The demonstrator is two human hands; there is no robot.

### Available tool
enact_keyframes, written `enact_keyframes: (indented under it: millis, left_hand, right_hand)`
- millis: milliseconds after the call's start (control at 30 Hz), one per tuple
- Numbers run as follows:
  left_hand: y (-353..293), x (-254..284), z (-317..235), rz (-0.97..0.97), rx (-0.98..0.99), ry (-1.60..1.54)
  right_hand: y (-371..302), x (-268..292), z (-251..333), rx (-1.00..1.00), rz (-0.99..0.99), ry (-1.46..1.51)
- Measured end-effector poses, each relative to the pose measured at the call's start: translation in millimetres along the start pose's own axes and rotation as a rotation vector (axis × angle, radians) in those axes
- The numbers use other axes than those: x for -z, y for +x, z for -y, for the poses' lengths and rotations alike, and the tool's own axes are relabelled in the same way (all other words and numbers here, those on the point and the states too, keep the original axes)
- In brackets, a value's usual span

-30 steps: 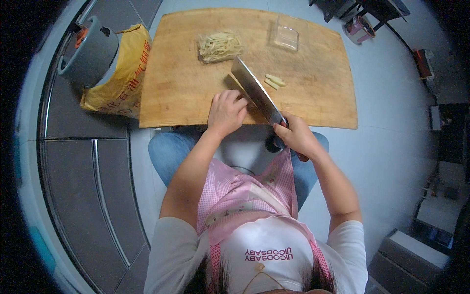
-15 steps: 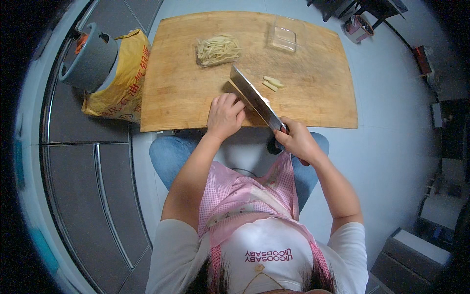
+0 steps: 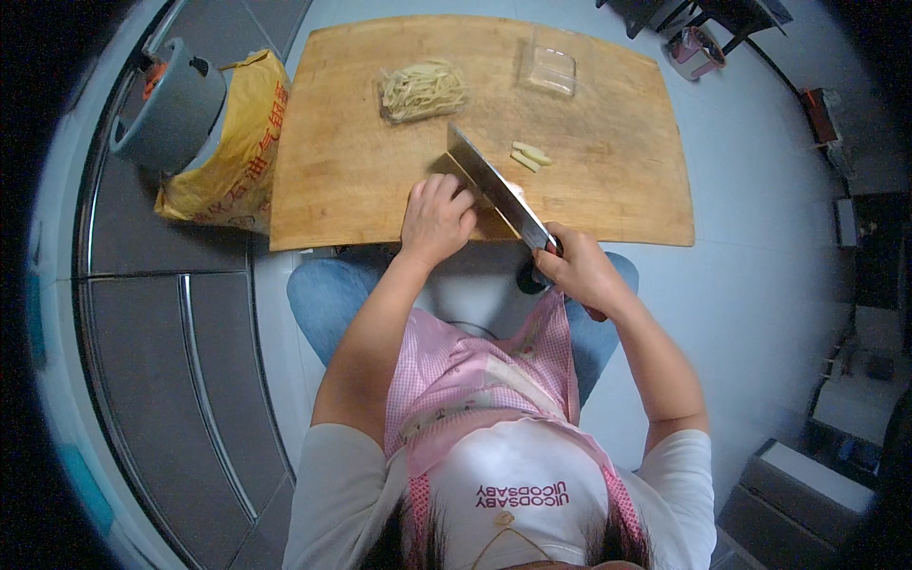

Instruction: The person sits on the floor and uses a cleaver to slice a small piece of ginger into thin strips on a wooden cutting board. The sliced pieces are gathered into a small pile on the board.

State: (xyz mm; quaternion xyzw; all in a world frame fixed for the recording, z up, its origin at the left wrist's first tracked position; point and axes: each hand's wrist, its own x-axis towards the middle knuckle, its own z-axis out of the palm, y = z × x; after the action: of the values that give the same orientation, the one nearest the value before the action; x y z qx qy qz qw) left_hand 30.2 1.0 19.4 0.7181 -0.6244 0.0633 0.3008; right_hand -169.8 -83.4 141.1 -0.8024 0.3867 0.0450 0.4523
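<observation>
Here at the wooden board [image 3: 332,161], left of its middle and toward its far edge, there's a heap of pale cut strips [image 3: 425,88] in a clear tray [image 3: 397,120], its walls likely there to keep loose pieces together. Straight down, by the board's near edge, sits the left hand [image 3: 439,214], back up, fingers bent and tucked in beside the cleaver [image 3: 494,182], seemingly to steady something while sparing the fingertips; whatever lies under them is hidden, so no telling whether they grip. That cleaver slants from the board's middle down past its near edge, with a pale bit [image 3: 516,190] showing just to its right. Right of the board's centre, a few short pale pieces [image 3: 530,155] lie loose, perhaps set there to leave cutting room; beyond them, toward the far edge, a see-through container [image 3: 551,71]. And just off the near edge, the right hand [image 3: 575,266] wraps round the cleaver's handle [image 3: 597,314], well apart from the left, a grip that looks chosen to steer the long blade. The surface itself: warm, grainy wood, darker and mottled on the right half. Round the room now: grey cabinet fronts [image 3: 142,380] left of the board, a grey cylinder [image 3: 176,123] and yellow bag [image 3: 228,171] near its left edge, pale floor [image 3: 760,161] spreading right of it, a pink bin [image 3: 698,59] beyond its far right corner.
</observation>
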Motion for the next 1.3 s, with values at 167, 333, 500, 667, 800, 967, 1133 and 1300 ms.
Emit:
enact_keyframes:
  millis: [167, 333, 500, 667, 800, 967, 1133, 1300]
  left_hand:
    - [-1, -3, -1, 0.014, 0.016, 0.004]
    - [1, -3, -1, -0.043, -0.011, -0.054]
    - [-4, -6, 1, -0.123, 0.021, -0.15]
    - [-3, -2, -2, -0.137, -0.006, -0.15]
    - [-1, -2, -2, -0.142, -0.026, -0.13]
    - [0, 0, -4, -0.15, -0.029, -0.104]
    - [-1, 1, -4, -0.06, -0.001, -0.071]
    - [-4, -3, 1, -0.051, -0.014, -0.037]
  right_hand:
    - [2, 1, 4, -0.031, 0.025, -0.065]
    - [6, 0, 2, 0.01, 0.009, -0.041]
    - [3, 2, 6, -0.056, 0.025, 0.036]
    - [7, 4, -3, -0.042, 0.025, 0.115]
    - [5, 4, -4, -0.056, 0.026, 0.142]
    - [1, 2, 0, 0.005, -0.004, 0.073]
    - [4, -4, -8, 0.044, -0.014, 0.032]
    - [-1, -3, 1, 0.032, -0.02, 0.0]
